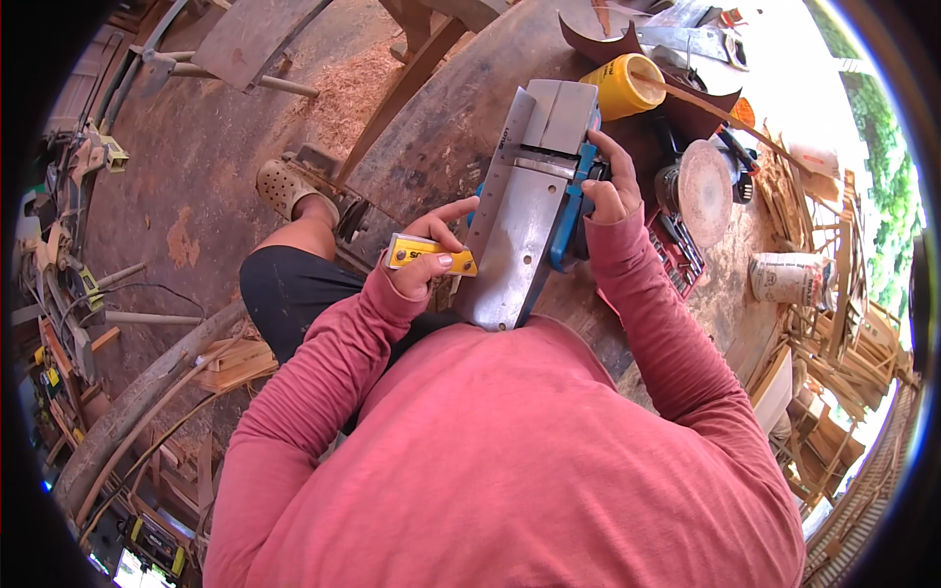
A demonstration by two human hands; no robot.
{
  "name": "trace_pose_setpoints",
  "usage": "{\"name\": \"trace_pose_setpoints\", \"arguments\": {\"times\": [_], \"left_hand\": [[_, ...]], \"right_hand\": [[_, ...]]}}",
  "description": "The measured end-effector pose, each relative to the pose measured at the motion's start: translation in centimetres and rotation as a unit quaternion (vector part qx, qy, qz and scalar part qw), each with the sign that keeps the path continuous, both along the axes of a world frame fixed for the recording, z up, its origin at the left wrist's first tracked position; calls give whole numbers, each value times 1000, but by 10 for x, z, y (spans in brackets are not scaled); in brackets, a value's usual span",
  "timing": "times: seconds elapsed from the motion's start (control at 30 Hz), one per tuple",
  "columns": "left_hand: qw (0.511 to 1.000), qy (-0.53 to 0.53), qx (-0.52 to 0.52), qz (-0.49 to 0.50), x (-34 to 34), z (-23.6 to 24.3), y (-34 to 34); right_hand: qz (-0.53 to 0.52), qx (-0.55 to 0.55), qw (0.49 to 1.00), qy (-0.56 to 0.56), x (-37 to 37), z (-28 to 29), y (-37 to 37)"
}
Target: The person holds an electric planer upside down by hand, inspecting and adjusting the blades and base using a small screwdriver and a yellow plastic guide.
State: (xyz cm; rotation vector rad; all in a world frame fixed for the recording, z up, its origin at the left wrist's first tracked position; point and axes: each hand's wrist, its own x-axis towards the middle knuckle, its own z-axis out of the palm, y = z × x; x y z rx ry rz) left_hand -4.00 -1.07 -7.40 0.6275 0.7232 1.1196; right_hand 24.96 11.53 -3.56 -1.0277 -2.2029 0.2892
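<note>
An electric hand planer (521, 220) with a blue body lies sole up against my front, its long metal sole facing me. My left hand (427, 257) is closed, with the thumb pressing the yellow stock (453, 261) of what looks like a try square. A thin marked metal strip (497, 162) runs along the planer's left edge; whether it joins the yellow stock is hard to see. My left index finger reaches to the planer's side. On the opposite side, my right hand (610, 186) grips the planer's edge, index finger stretched along it and the other fingers curled.
Beyond the planer on the wooden bench (431, 127) lie a yellow tub (624, 86) and a handsaw (696, 44). To the right are a round disc (704, 191), a red tool case (676, 257) and a white sack (792, 278). Wood scraps and clamps surround the floor.
</note>
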Motion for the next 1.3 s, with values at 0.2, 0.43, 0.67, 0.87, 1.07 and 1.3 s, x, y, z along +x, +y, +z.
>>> {"name": "trace_pose_setpoints", "arguments": {"times": [0.2, 0.43, 0.67, 0.87, 1.07, 1.3], "left_hand": [[1000, 8, 5, -3, 0, -2, 0], [1000, 7, 1, -6, -1, -1, 1], [1000, 4, 5, -6, 0, -4, 0], [1000, 6, 5, -4, 0, -2, 1], [1000, 6, 3, 1, 1, -3, 1], [999, 22, 16, -17, -2, -1, 2]], "right_hand": [[-74, -148, 982, 95, -4, 3, -5], [-125, -218, 958, 139, -8, 2, -6], [-139, -232, 952, 143, -10, 5, -8], [-133, -219, 958, 130, -11, 5, -9], [-163, -262, 935, 177, -12, 4, -8], [-98, -182, 971, 120, -1, -5, -4]]}}
